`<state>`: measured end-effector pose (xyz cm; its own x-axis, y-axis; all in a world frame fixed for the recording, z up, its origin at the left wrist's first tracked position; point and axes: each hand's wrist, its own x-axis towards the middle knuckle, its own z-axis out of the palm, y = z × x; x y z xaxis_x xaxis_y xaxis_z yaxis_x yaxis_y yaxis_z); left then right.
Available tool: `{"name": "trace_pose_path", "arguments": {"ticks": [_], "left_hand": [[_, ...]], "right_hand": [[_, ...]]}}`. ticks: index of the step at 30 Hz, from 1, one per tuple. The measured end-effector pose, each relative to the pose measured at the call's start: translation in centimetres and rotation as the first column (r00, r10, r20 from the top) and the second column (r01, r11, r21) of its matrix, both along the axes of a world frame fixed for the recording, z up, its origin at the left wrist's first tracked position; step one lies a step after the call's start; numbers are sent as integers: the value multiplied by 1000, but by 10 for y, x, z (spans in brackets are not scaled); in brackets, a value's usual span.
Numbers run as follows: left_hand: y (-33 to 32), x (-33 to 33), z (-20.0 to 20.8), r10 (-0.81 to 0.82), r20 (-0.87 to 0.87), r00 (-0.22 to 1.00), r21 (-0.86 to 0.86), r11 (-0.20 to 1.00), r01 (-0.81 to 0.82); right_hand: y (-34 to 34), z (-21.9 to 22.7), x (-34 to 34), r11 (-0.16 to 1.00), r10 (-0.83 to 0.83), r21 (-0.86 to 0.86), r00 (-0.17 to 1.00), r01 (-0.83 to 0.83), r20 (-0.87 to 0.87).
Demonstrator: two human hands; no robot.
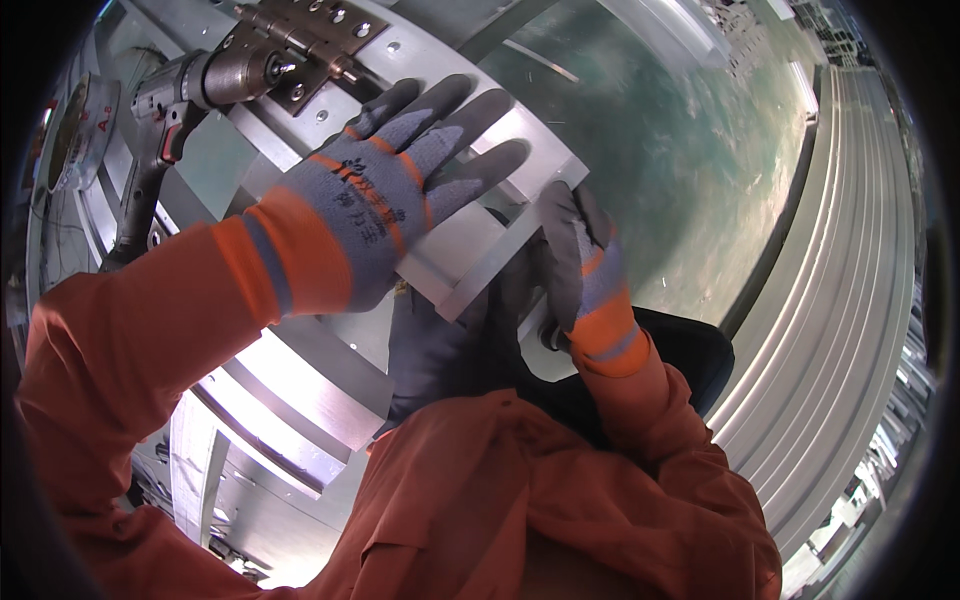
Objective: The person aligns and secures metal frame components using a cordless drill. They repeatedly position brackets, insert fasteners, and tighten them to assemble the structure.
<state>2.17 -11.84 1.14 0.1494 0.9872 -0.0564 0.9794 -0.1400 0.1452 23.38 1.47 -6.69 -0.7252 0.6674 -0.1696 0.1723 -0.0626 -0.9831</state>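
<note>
Both my hands wear grey work gloves with orange cuffs. My left hand [370, 190] lies with fingers stretched and slightly apart across an aluminium profile [465, 245]. Its thumb is hidden from view. At the profile's right end, my right hand [583, 255] has its fingers bent around the edge of a narrow end strip, close to the corner; part of its grip is hidden underneath. Beyond my left fingers, a brown metal hinge [313, 60] is fixed to the long frame with screws. A cordless drill [170, 110] lies left of the hinge, its chuck pointing toward it.
A round pale container [88, 135] stands at the far left, beside the drill. Long metal bars [290, 390] run below my left forearm. Along the right side lies a stack of long pale profiles [830, 290]. Green floor [680, 150] shows beyond my right hand.
</note>
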Motion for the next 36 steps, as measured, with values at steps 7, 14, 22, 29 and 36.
{"name": "trace_pose_path", "arguments": {"ticks": [7,14,22,29,36], "left_hand": [[-6,-4,-12,-8,-104,995,-54,999,2],[-3,0,-7,59,53,997,-85,995,-55],[-3,1,-15,85,67,994,-3,996,-85],[-4,-2,-5,31,-27,999,-36,999,-32],[-9,2,-34,53,-44,998,-25,998,-54]], "right_hand": [[3,-17,16,930,93,351,994,-105,52],[2,17,5,950,106,280,987,-136,120],[4,21,5,965,137,208,983,-161,125],[9,44,-3,959,142,-277,942,-56,303],[23,29,1,883,368,285,927,-372,70]]}}
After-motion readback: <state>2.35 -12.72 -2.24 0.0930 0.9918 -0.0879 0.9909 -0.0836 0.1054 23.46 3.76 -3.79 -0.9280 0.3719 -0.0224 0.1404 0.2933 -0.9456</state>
